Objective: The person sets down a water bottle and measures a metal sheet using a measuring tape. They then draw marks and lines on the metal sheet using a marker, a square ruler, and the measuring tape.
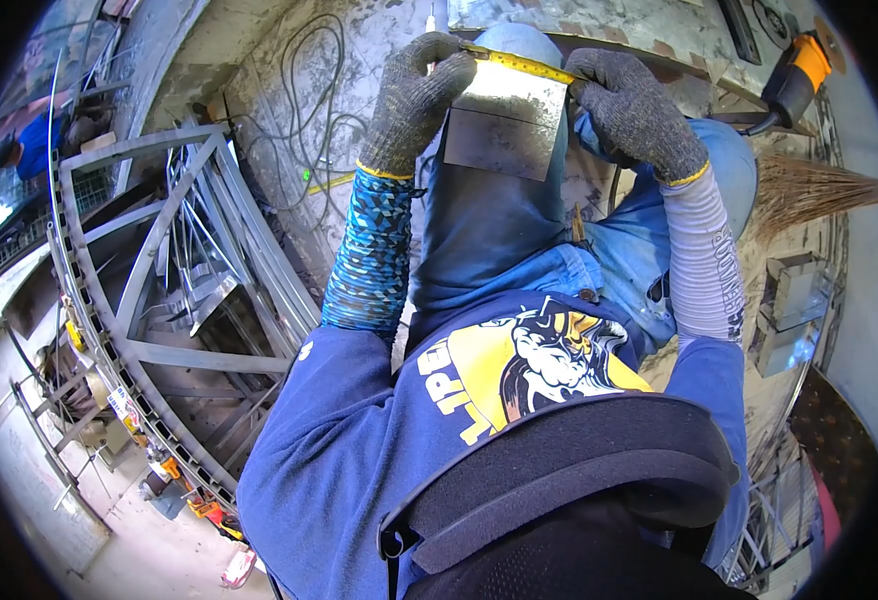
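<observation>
Both my hands wear dark grey knitted gloves. A yellow measuring tape (524, 65) is stretched across the far edge of a thin square metal plate (504, 135), which rests on my thigh in blue jeans. My left hand (414, 105) is closed on the tape at the plate's far left corner. At the far right corner my right hand (634, 105) pinches the other end of the tape. A faint dark line crosses the plate, and its far part shines brightly. Whether the fingers also grip the plate cannot be made out.
An orange and black angle grinder (797, 80) lies at the far right, above a straw broom (819, 195). Metal frames (149, 240) stand at the left, beside a loose cable (304, 90). A metal box piece (794, 290) is at the right. A person in blue (31, 147) is far left.
</observation>
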The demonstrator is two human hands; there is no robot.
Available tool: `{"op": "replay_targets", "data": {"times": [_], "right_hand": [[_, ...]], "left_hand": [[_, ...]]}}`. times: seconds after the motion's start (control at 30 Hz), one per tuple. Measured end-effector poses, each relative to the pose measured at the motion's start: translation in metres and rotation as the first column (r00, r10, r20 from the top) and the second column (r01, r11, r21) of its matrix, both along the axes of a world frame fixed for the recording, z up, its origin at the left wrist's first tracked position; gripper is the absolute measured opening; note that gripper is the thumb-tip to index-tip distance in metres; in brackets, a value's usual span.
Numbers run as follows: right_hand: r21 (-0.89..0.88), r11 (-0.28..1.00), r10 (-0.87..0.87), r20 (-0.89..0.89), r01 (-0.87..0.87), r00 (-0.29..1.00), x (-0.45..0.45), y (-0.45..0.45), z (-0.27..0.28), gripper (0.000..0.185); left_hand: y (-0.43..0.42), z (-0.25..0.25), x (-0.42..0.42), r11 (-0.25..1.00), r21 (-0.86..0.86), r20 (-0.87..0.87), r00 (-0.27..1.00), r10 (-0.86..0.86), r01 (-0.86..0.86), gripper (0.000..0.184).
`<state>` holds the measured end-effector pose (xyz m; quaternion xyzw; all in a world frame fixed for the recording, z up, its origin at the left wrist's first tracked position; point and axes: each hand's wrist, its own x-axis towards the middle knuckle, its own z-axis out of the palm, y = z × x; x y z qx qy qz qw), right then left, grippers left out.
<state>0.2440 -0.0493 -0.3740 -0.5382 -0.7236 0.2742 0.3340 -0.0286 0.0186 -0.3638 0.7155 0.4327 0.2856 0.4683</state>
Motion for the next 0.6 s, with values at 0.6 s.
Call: {"op": "replay_targets", "data": {"times": [0.6], "right_hand": [[-0.033,0.999,0.004,-0.016,-0.005,1.0,0.0,0.002,-0.004,0.024]], "left_hand": [[-0.005,0.006,0.007,0.974,-0.216,0.325,0.937,0.131,-0.061,0.037]]}}
